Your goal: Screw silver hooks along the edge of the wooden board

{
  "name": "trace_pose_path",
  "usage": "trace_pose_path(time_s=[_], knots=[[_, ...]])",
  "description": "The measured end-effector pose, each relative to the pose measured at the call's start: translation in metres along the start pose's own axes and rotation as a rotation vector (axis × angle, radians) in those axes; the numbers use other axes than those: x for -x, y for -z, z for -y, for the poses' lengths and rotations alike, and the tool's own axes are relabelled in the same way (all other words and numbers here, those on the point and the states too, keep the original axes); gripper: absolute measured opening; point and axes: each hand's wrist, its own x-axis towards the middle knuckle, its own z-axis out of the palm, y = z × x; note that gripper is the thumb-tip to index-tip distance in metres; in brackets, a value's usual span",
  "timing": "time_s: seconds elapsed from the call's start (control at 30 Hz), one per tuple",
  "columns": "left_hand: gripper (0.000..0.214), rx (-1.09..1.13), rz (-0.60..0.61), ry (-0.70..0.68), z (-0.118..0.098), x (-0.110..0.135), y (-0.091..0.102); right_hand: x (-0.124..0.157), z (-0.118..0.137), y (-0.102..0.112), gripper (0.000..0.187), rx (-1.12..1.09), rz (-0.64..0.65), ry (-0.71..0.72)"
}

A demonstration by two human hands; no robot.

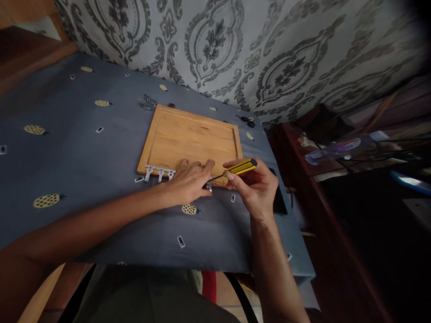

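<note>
No legible text, labels, brands or numbers appear anywhere in view. The small white tags [181, 241] printed across the blue cloth [84, 170] covering the tabletop are too small and blurred to read.

One flat rectangular light-wood board [191, 137], there it is. Along its near edge, from seven to six o'clock, three small silver metal hooks [160, 174] in plain view. A fourth metal piece [209, 185] at five o'clock, half hidden. One yellow-and-black-handled screwdriver [240, 167]. Two hands: left hand [190, 181], right hand [256, 188].
</note>
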Motion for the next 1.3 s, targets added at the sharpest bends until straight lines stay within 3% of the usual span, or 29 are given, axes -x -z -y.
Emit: trace_pose_path(time_s=[0.3,0.53,0.83,1.07,1.3], knots=[[0.054,-0.014,0.001,0.006,-0.0008,-0.0006,0.0003,-0.001,-0.0009,0.0035,0.032,-0.029,0.061,0.01],[0.053,-0.001,-0.006,0.004,0.0005,-0.0004,-0.0011,-0.0004,0.0003,0.0002,0.013,-0.064,0.012,0.065],[0.055,-0.023,0.011,0.005,-0.0013,-0.0009,0.0014,-0.0007,-0.0041,0.0038,0.028,-0.086,0.036,0.045],[0.056,-0.018,-0.009,-0.005,0.0004,-0.0005,-0.001,-0.0004,-0.0029,0.0021,0.014,-0.103,-0.001,0.11],[0.054,-0.021,0.009,0.006,-0.0011,-0.0008,0.0011,-0.001,-0.0047,0.0027,0.022,-0.125,0.006,0.108]])
